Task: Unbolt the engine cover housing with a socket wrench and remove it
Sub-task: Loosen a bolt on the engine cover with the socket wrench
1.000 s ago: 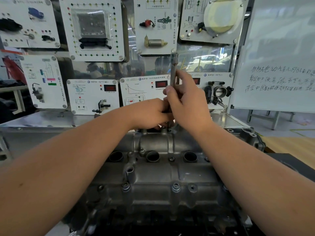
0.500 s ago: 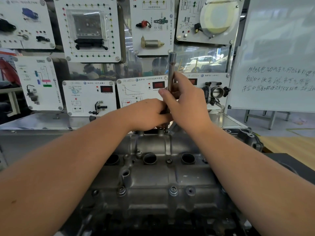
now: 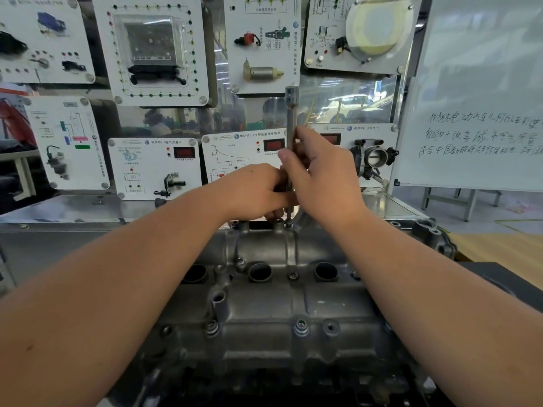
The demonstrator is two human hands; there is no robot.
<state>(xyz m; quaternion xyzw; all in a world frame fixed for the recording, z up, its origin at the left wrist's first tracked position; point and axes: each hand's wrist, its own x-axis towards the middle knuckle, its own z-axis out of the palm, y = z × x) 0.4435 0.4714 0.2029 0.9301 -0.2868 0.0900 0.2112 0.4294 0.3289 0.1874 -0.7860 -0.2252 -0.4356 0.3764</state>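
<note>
- The engine cover [image 3: 264, 312] is dull grey cast metal with three round holes and bolts along its edges.
- The left hand [image 3: 258, 190] and right hand [image 3: 326, 174] both grip the upright socket wrench [image 3: 291, 118].

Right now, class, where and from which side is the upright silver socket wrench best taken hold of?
Grip the upright silver socket wrench on its slim bare shaft, from either side. It stands vertical on a bolt at the far edge of the grey cast-metal engine cover, as the left hand and right hand do now.
</note>
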